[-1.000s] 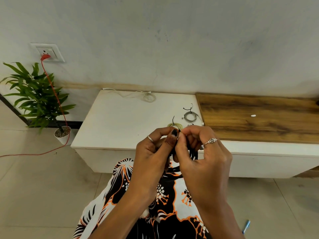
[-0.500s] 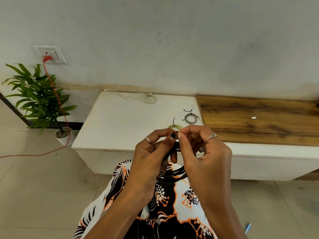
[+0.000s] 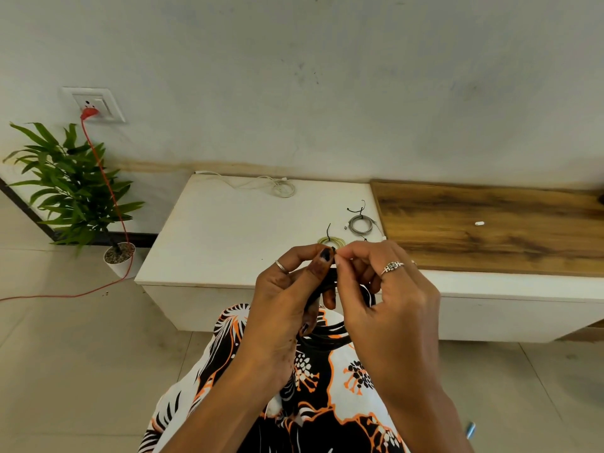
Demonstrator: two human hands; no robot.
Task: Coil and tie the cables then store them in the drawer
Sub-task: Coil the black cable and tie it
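While the black cable (image 3: pixel 327 335) hung in loops over the patterned lap, both hands met just above it, and the step in hand looked to be twisting a tie shut round that coil. The left hand (image 3: pixel 287 289) gripped the gathered strands, thumb pressed up toward the tie; the right hand (image 3: pixel 376 289) pinched the thin black tie end (image 3: pixel 333 249) between thumb and forefinger. To do it well, the coil wanted holding snug so no loop slipped loose, and the tie wanted turning close against the bundle, not out at its tip. Beyond the hands, on the white cabinet top (image 3: pixel 228 230), lay a yellowish coil (image 3: pixel 330 240) and a grey coil (image 3: pixel 359 223), each already tied. Farther back a white cable (image 3: pixel 277 188) lay loose, probably next. No drawer front could be made out.
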